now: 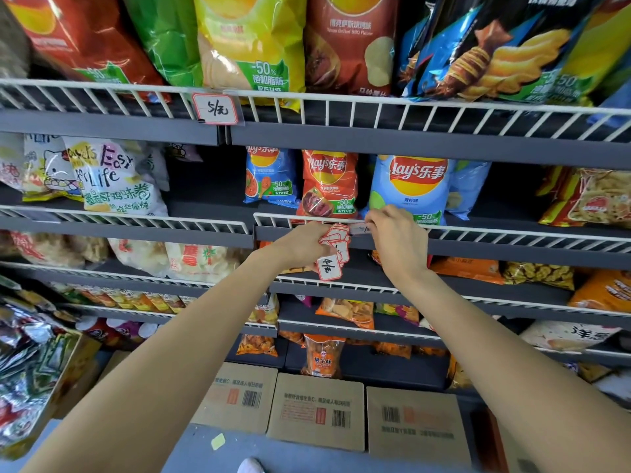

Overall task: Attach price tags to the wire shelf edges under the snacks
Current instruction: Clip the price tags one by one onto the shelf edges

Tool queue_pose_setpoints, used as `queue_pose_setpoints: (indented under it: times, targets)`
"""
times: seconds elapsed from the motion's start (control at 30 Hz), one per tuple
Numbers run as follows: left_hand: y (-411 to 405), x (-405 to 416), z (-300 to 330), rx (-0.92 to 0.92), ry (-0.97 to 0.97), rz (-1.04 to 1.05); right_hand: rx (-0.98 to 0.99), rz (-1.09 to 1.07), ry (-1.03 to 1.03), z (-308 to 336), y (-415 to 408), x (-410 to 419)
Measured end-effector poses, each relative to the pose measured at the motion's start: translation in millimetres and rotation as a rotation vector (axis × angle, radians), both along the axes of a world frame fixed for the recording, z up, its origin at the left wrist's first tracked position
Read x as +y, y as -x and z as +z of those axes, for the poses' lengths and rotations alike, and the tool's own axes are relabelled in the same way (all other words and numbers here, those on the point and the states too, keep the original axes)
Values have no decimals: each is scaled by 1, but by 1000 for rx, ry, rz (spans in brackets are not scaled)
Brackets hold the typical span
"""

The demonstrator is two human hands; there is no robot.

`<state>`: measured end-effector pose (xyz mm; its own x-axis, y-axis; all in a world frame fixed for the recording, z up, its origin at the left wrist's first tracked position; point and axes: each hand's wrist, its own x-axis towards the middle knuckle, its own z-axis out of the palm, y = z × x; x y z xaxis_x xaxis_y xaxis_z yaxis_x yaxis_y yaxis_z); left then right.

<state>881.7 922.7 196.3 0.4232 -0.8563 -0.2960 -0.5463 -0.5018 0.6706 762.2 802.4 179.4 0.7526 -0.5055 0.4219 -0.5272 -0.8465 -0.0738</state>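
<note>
Brown corrugated cartons (316, 409) with printed barcodes sit lowest in my view, side by side on the floor under the rack. Above them my two bare forearms reach up to the second wire shelf edge (478, 237), a white wire rail along a grey shelf lip. My left hand (300, 245) is curled round a fanned bunch of price tags (334, 249), small white cards with red scalloped borders; the lowest one hangs down with handwritten ink on it. My right hand (392, 233) pinches a single price tag (358, 228) flat against the rail, its fingers covering most of it, just under the glossy blue Lay's bag (409, 186) and beside the red Lay's bag (329, 182). Farther up, a hung tag (215, 109) sits in a clear sleeve on the top rail, below large crinkly chip bags (252, 42).
</note>
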Motion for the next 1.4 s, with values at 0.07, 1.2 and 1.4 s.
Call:
queue_pose_setpoints:
  times: [0.07,1.2,1.4]
  targets:
    - [1,0,1,9,-2,2,-11,0,13,1,0,2]
    - [15,-2,11,261,132,203,107,47,-113,11,11,4]
    - [27,20,21,252,360,429,-110,259,-581,28,12,31]
